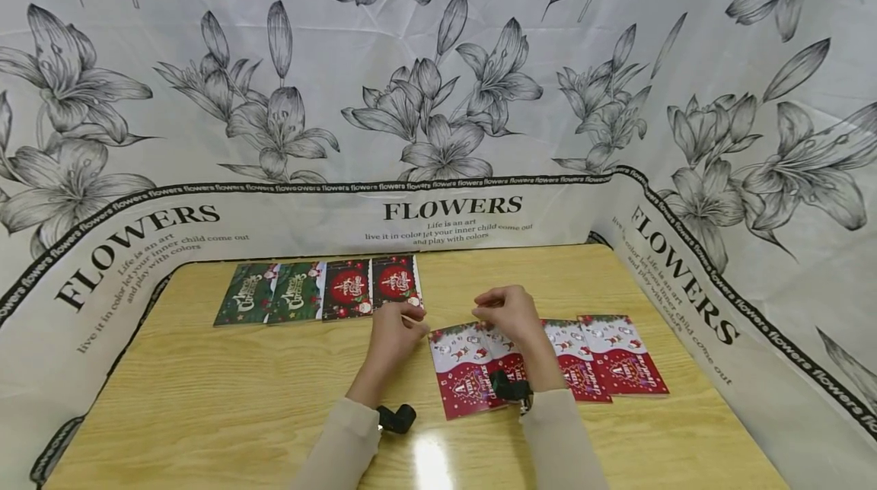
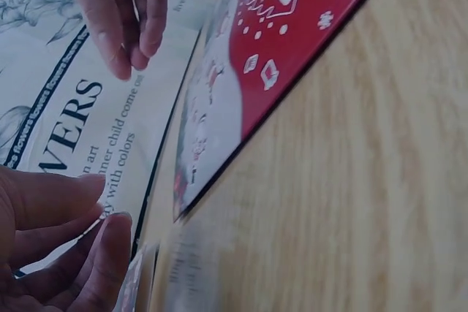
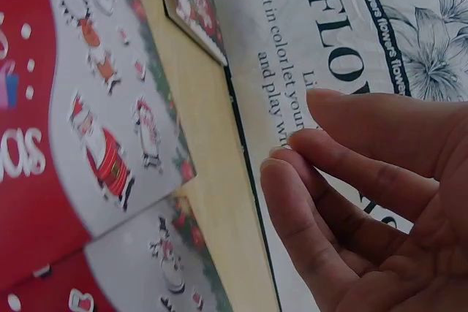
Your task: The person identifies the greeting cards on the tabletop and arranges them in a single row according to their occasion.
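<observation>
Left hand [image 1: 393, 334] and right hand [image 1: 514, 315] look empty in the head view, fingers loosely bent. At the table's [image 1: 240, 399] far left lie 2 green cards [image 1: 296, 296] and 2 dark cards [image 1: 349, 288]; to the right, 4 red-and-white cards [image 1: 626, 357] overlap in an uneven row. So 8 cards seem laid out by design; whether anything is left, I cannot tell. A wrist camera [image 1: 508, 385] and the right forearm partly block the red-and-white row. Flower-print cloth [image 1: 452, 147] encloses the back and sides.

Left wrist view: thumb and fingertips stand apart, nothing between them.

Right wrist view: fingers curve toward the thumb, a gap remaining, beside 2 overlapping red-and-white cards.
</observation>
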Demonstrator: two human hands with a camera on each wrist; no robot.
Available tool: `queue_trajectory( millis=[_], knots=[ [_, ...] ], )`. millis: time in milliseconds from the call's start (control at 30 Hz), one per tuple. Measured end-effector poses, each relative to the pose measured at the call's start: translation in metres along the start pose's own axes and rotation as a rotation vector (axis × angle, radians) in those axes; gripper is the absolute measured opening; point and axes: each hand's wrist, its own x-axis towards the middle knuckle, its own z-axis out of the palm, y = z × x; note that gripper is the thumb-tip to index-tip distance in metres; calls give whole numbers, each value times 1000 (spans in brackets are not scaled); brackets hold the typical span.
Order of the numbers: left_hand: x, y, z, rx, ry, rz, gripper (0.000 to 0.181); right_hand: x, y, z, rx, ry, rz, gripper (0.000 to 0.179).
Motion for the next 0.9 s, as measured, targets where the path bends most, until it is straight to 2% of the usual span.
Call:
queue_trajectory(
  millis=[233,367,467,633,900],
  knots=[
    [-4,-4,11,17,-33,-37,22,4,10,-3,-101,-47,21,17],
    [-7,-6,17,85,-35,-26,27,5,20,-5,-130,-62,35,15],
    [-8,-9,20,152,-25,6,31,6,26,-6,-121,-73,46,15],
    [-10,-13,23,208,-20,54,33,7,28,-5,-116,-84,38,16],
    [-10,-11,23,210,-30,30,29,7,25,-3,-126,-72,15,13]
  ],
)
